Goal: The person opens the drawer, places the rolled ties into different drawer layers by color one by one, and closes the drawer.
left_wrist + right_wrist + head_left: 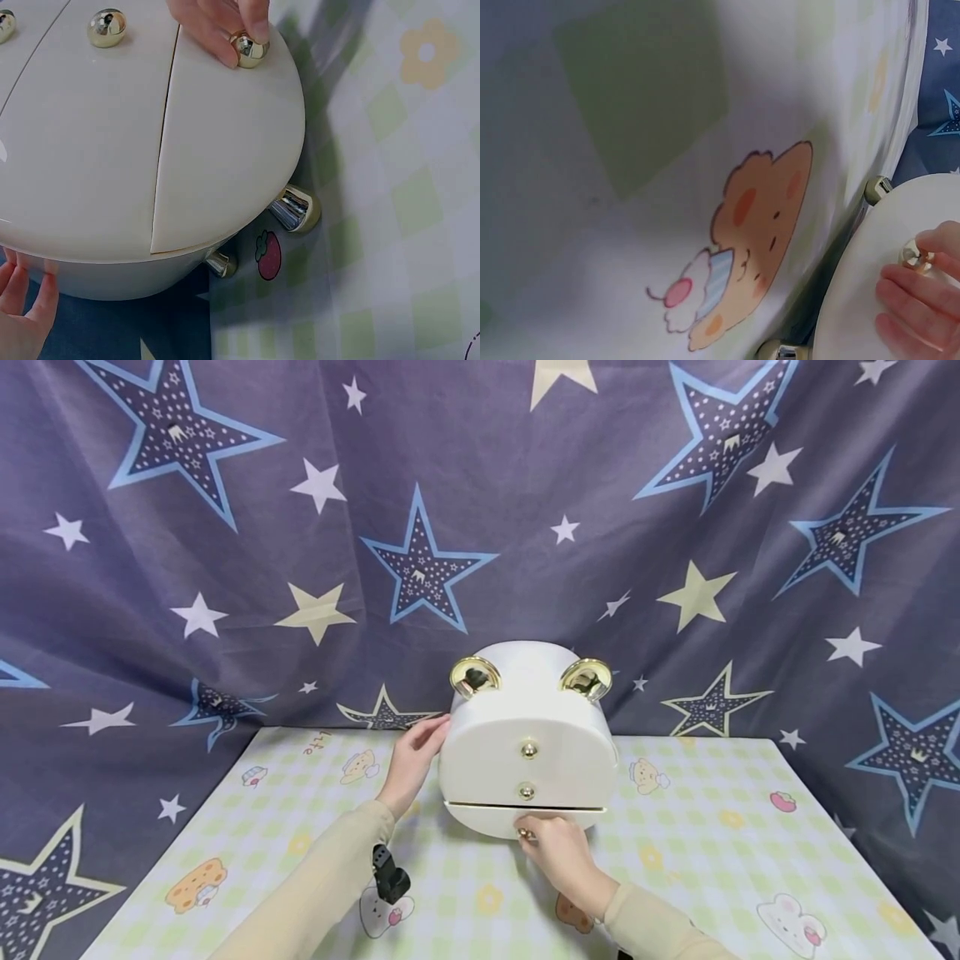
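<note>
A glossy white rounded storage box [480, 760] with gold knobs and two gold ear-like rings on top stands at the middle of the table. My right hand [558, 852] pinches the gold knob [250, 51] of its bottom drawer [480, 818] between thumb and fingers. A thin dark gap runs along that drawer's top edge. My left hand [416, 756] rests with fairly straight fingers against the box's left side; in the left wrist view its fingertips [46, 296] touch the side wall. Two more gold knobs [529, 750] sit above on the front.
A checkered cloth [705, 843] with cartoon prints covers the table. Behind hangs a dark star-patterned curtain [510, 468]. Short gold feet [300, 210] hold the box off the cloth. A black wrist camera [390, 877] is strapped to the left sleeve.
</note>
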`<state>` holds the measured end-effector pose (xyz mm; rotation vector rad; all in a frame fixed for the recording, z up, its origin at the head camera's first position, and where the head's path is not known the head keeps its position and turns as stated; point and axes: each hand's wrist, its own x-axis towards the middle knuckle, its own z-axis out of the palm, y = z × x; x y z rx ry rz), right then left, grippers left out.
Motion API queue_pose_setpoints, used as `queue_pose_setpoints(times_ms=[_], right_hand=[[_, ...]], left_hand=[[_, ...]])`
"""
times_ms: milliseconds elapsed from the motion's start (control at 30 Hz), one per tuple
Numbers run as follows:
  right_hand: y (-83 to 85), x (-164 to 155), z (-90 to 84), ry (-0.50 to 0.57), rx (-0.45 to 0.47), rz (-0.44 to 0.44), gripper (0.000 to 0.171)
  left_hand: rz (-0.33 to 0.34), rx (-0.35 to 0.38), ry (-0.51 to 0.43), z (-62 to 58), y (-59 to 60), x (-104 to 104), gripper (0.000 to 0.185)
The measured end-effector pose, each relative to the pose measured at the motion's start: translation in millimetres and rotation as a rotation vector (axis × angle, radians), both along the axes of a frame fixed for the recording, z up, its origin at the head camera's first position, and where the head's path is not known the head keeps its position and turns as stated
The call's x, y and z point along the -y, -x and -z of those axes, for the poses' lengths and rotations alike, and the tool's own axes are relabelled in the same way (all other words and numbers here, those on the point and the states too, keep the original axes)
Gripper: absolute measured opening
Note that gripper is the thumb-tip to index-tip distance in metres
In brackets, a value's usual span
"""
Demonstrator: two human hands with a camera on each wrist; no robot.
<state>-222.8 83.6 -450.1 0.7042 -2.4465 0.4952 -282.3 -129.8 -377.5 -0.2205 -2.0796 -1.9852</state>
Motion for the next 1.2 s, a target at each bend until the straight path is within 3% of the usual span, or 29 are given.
queue_pose_setpoints(times_ms=[567, 1200], right_hand=[[3.8, -1.2, -3.8, -0.001, 0.090, -0.024, 0.014], [7.7, -3.0, -6.5, -0.037, 0.072, -0.053, 0.013]], left_hand=[[-0.004, 0.011, 0.007, 0.4, 0.4, 0.0, 0.031], [0.001, 0.011, -0.009, 0.5, -0.3, -0.1, 0.031]])
